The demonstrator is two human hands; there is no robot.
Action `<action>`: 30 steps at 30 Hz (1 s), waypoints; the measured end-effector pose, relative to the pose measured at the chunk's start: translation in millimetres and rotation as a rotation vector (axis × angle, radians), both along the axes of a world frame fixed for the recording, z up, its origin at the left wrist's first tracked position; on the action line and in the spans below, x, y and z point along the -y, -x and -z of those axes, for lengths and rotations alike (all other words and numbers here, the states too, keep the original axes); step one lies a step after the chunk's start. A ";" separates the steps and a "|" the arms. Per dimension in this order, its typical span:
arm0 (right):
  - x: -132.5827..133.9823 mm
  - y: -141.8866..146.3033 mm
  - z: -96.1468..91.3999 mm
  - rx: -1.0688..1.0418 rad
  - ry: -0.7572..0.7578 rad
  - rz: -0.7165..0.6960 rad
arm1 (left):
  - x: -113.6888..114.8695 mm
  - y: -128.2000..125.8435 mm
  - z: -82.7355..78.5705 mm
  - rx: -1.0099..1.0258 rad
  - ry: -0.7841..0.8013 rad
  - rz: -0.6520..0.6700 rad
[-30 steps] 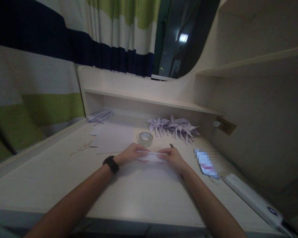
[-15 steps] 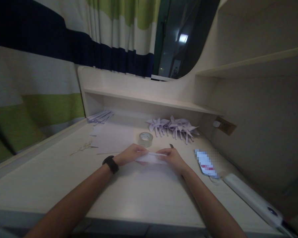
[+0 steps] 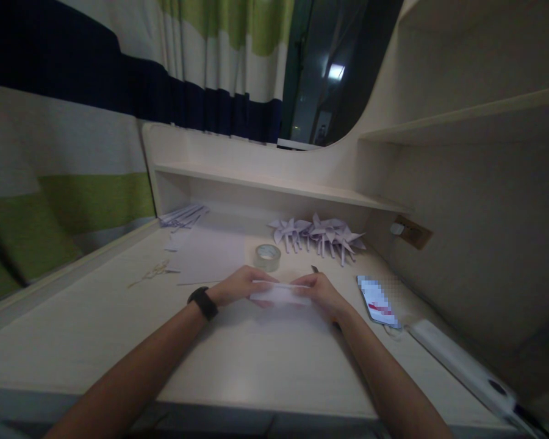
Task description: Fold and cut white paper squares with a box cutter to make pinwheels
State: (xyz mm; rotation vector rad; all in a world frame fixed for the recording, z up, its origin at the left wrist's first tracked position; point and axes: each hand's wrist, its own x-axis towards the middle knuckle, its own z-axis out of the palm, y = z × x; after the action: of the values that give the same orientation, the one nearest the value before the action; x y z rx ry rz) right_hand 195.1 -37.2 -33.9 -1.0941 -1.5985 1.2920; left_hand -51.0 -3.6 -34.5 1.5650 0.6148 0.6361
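A small white sheet of paper (image 3: 281, 294) is held between both hands over the middle of the desk, its far edge rolled or folded over. My left hand (image 3: 243, 285), with a dark watch on the wrist, pinches the paper's left end. At the right end, my right hand (image 3: 319, 291) grips it with thumb and fingers. Just beyond the hands stands a roll of clear tape (image 3: 268, 257). The tip of a dark, thin tool (image 3: 315, 269) shows behind my right hand; the rest of it is mostly hidden under the hand and wrist.
White paper pinwheels (image 3: 318, 235) lie at the back under the shelf. Left of the tape are paper sheets (image 3: 213, 250), scissors (image 3: 158, 270) and a bundle of paper strips (image 3: 184, 216). A phone (image 3: 377, 303) and a white power strip (image 3: 462, 363) lie on the right.
Both hands keep hold of the paper, and their fingers have shifted slightly along its far edge. The view has moved a little; the other things lie as before.
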 end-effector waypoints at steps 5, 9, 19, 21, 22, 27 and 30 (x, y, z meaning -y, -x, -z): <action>-0.1 1.9 -1.9 -0.005 0.011 0.035 | 1.3 -1.5 -3.1 0.033 0.015 -0.009; 1.5 5.7 -2.4 -0.018 0.029 0.105 | -0.7 -1.6 -1.5 0.013 -0.013 -0.011; 0.4 11.2 -2.0 -0.068 -0.060 0.181 | -0.3 -4.7 -2.6 0.035 0.007 -0.122; 0.1 10.7 -2.0 -0.079 -0.049 0.170 | -0.7 -4.5 -2.6 0.029 0.011 -0.125; 0.2 10.3 -2.2 -0.083 -0.047 0.165 | -0.9 -4.4 -2.7 0.026 0.009 -0.124; 1.4 10.4 -5.1 -0.076 -0.083 0.152 | -1.9 -4.4 -2.5 0.004 -0.015 -0.125; 1.5 11.3 -3.2 -0.092 -0.079 0.173 | -2.3 -5.1 -0.3 -0.007 -0.055 -0.126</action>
State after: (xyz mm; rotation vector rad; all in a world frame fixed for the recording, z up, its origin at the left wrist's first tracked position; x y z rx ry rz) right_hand 183.8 -38.7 -30.7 -1.0833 -1.4420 1.1393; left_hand -45.9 -1.4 -34.2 1.5895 0.7101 0.7478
